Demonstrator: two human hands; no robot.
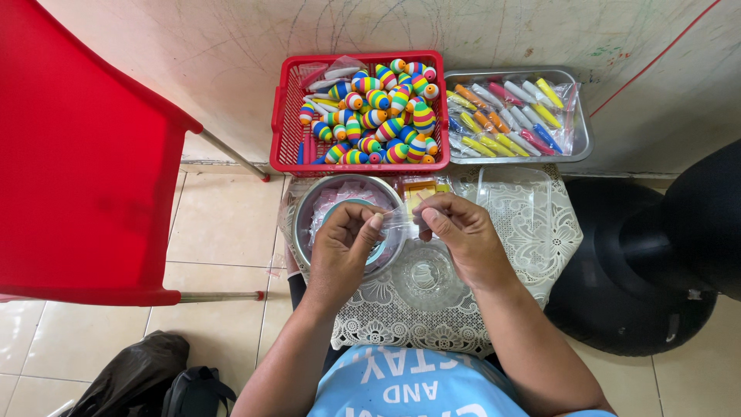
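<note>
Clear plastic, a small bag (401, 218), is stretched between both hands over a lace-covered stool (532, 232): the left hand (343, 247) pinches one edge between thumb and fingertips, the right hand (457, 230) pinches the other, fingers closed on the film, seemingly to pull its mouth apart. It hangs just above a round metal bowl (309, 208) of more pale packets, which sits close under the hands for easy reach. A clear glass dish (424, 275) sits near the wrists, a clear plastic container (513, 202) to the right. Beyond, against the wall, a red plastic basket (359, 166) holds striped, rainbow-coloured fish-shaped floats (386, 108), and just beside it a metal tray (583, 131) holds slim coloured pieces already in clear bags (509, 116). Left stands a red plastic chair (77, 147), a black bag (131, 378) on the tiled floor below
</note>
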